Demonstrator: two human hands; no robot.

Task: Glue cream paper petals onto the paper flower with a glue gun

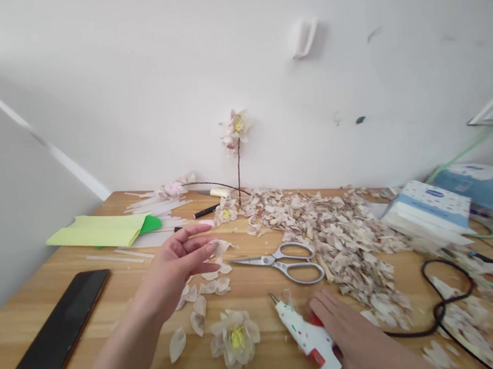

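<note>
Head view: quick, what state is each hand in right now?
Left hand: open, fingers beside a loose pale petal, nothing visibly held.
Right hand: touching a white glue gun; grip cannot be told.

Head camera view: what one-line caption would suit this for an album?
Left hand beside loose cut petals, right hand on a white hot glue gun, at a wooden table.

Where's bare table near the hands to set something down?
Bare tabletop lies between the black phone and the left hand, below the pale yellow paper. A second patch sits below the scissors, between the petal flower and the hot glue gun. Crowded: the petal pile right of the scissors, and around the black cable.
</note>
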